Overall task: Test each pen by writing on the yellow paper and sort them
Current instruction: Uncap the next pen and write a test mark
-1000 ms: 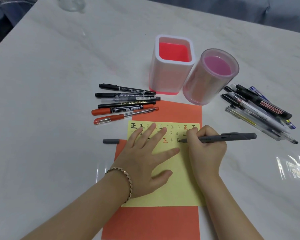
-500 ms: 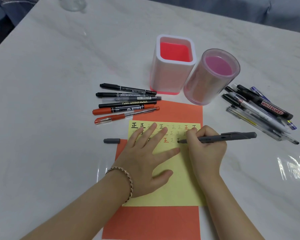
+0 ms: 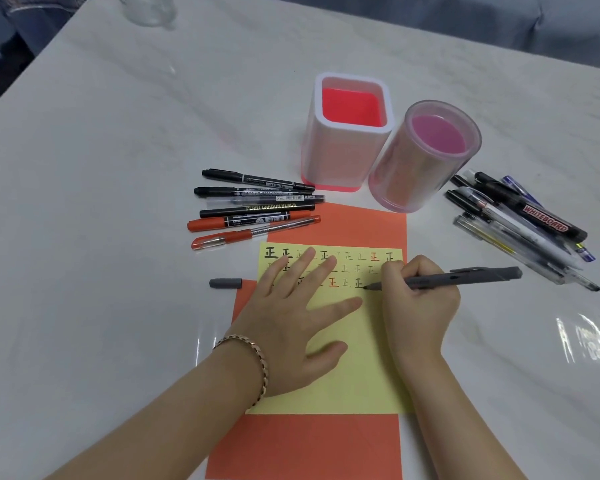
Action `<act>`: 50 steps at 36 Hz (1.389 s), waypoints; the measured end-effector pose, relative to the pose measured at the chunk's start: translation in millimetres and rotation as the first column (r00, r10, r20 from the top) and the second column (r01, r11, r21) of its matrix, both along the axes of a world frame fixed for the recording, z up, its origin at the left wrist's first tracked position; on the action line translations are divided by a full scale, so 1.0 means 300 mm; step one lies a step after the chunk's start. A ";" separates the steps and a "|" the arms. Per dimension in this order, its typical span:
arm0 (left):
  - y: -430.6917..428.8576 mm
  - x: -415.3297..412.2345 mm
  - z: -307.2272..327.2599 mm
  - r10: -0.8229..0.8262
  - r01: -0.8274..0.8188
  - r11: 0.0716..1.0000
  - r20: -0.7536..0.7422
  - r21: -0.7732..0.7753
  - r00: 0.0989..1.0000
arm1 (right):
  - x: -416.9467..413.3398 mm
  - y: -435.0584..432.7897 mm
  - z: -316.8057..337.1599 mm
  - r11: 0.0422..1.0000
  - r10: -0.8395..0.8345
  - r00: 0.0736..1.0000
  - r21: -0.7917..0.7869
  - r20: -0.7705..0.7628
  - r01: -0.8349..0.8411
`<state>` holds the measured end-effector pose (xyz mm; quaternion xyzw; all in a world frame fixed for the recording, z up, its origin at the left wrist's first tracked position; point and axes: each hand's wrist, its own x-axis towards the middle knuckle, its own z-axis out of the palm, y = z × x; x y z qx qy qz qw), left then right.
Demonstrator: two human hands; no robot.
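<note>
The yellow paper [image 3: 357, 382] lies on an orange sheet [image 3: 305, 445] and carries rows of black and red written marks. My left hand [image 3: 291, 327] presses flat on it with fingers spread. My right hand [image 3: 416, 299] grips a grey pen [image 3: 465, 277], tip on the paper beside the third row's last mark. The pen's grey cap [image 3: 226, 283] lies left of the paper. Several black and red pens [image 3: 257, 211] lie in a row at the left. Another pile of pens [image 3: 520, 226] lies at the right.
A white square holder with a red inside [image 3: 347, 136] and a round pink holder [image 3: 425, 157] stand behind the orange sheet. A clear glass [image 3: 146, 8] stands at the far left edge of the white marble table [image 3: 101, 237].
The pen tip has shifted slightly to the right along the third row, and a fresh black mark shows there. My left hand stays pressed on the paper.
</note>
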<state>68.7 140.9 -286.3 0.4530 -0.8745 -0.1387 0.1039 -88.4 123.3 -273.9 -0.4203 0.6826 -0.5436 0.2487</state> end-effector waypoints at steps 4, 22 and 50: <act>-0.001 0.000 -0.004 -0.007 0.006 1.000 -0.007 -0.011 1.000 | 0.003 0.000 0.005 1.000 0.002 1.000 -0.008 0.021 -0.001; -0.010 0.058 0.039 0.151 -0.201 0.969 -0.302 -0.142 0.941 | -0.053 0.070 0.081 0.991 0.042 0.988 0.119 0.148 -0.060; 0.051 0.042 0.289 0.705 -0.109 0.684 -0.615 0.721 0.354 | -0.028 0.148 0.255 0.944 0.315 0.872 -0.029 0.375 -0.328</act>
